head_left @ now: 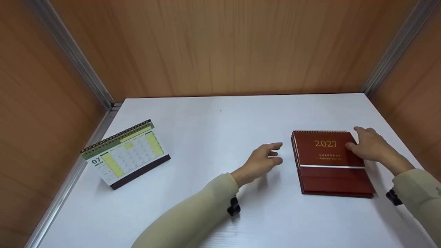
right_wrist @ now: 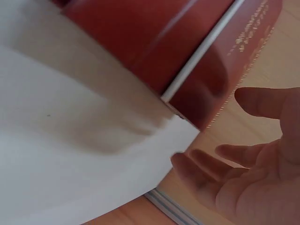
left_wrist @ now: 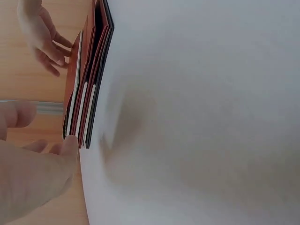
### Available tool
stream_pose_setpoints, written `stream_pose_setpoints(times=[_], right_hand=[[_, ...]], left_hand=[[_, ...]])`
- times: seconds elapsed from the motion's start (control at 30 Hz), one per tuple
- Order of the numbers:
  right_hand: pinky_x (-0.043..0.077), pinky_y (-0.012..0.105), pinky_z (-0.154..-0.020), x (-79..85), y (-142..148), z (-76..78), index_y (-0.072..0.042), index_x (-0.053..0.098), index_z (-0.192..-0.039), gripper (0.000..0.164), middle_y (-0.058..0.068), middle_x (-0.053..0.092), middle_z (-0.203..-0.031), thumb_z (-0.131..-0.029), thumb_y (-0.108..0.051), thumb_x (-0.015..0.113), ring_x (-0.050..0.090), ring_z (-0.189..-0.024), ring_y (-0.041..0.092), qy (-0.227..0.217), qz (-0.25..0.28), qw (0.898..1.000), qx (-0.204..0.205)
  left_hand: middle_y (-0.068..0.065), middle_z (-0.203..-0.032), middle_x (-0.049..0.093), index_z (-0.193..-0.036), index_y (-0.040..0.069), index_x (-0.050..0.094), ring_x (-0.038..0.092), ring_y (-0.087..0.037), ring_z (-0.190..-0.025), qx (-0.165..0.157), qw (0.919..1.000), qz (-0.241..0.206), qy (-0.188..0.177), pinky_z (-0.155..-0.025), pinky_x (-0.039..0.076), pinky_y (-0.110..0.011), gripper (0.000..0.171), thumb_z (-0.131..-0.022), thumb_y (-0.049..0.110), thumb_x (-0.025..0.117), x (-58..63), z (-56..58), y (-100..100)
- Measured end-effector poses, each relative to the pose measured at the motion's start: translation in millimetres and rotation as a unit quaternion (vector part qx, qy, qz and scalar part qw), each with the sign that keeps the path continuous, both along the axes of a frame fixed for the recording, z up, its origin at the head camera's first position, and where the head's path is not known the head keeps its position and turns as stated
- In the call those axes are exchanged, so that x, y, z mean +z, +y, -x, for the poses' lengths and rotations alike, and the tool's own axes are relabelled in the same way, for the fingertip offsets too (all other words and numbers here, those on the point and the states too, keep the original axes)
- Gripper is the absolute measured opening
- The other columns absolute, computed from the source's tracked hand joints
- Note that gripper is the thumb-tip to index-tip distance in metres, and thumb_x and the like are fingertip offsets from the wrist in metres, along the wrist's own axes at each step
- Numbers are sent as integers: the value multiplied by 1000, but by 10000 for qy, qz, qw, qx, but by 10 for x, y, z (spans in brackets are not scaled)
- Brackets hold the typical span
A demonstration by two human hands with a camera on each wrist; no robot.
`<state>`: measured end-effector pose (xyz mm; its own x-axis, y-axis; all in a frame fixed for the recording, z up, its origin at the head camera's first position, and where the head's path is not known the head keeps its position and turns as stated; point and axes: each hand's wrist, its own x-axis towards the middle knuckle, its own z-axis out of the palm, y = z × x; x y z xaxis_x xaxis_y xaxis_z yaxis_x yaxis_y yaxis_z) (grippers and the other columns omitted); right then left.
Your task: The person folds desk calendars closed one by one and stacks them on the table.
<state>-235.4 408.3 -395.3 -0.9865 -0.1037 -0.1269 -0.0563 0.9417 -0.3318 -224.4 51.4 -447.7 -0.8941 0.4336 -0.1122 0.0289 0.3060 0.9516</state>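
A dark red desk calendar [head_left: 332, 181] with gold "2027" lettering lies on the white table at the right, spiral binding along its far edge. A pale band crosses its cover. My right hand [head_left: 372, 146] is at its right side, thumb over the cover's edge and the other fingers spread beyond it. In the right wrist view, the fingers of that hand [right_wrist: 248, 164] are relaxed and hold nothing. To the calendar's left, my left hand [head_left: 259, 162] hovers with loosely bent fingers, a gap between it and the calendar. The left wrist view shows the calendar's layered edge [left_wrist: 86, 93].
A spiral desk calendar [head_left: 132, 153] with a green-and-white "07" page stands tilted at the table's left. Wood-grain panels [head_left: 220, 48] enclose the white table [head_left: 206, 134] at the back and sides, with metal strips [head_left: 81, 51] at the corners.
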Motion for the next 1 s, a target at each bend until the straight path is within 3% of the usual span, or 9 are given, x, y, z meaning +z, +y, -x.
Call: stream_pose_setpoints(times=[0.3, 0.57, 0.83, 1.0], right_hand=[[34, 82, -108, 100, -363, 31, 19, 29, -156, 71, 50, 32, -149, -107, -22, 59, 34, -137, 68, 433, 405, 9981, 194], [36, 76, -112, 181, -775, 53, 10, 34, -160, 69, 40, 39, -154, -108, -27, 59, 38, -142, 60, 518, 922, 9932, 478], [45, 69, -109, 248, -1208, 34, 3, 39, -161, 63, 32, 48, -153, -107, -23, 61, 48, -140, 53, 659, 1546, 9834, 681], [48, 63, -111, 228, -1494, 46, -2, 42, -161, 60, 28, 48, -155, -107, -19, 61, 49, -141, 49, 633, 2014, 9744, 772]], left_hand=[[-8, -155, 55, -158, 11, 51, 55, -26, -141, 143, 9965, -35, 821, -115, 47, -31, 55, -104, 11, 62, 179, 92, -649], [-8, -154, 55, -159, 12, 49, 53, -23, -141, 730, 9891, -17, 1278, -118, 45, -32, 55, -106, 12, 63, 387, 148, -1162], [-7, -155, 55, -161, 12, 47, 52, -26, -142, 1332, 9792, -261, 1507, -122, 41, -43, 57, -105, 12, 61, 528, 120, -1598], [-8, -153, 56, -161, 12, 45, 53, -27, -141, 1659, 9691, -284, 1802, -121, 42, -43, 58, -105, 11, 60, 612, 76, -1861]])
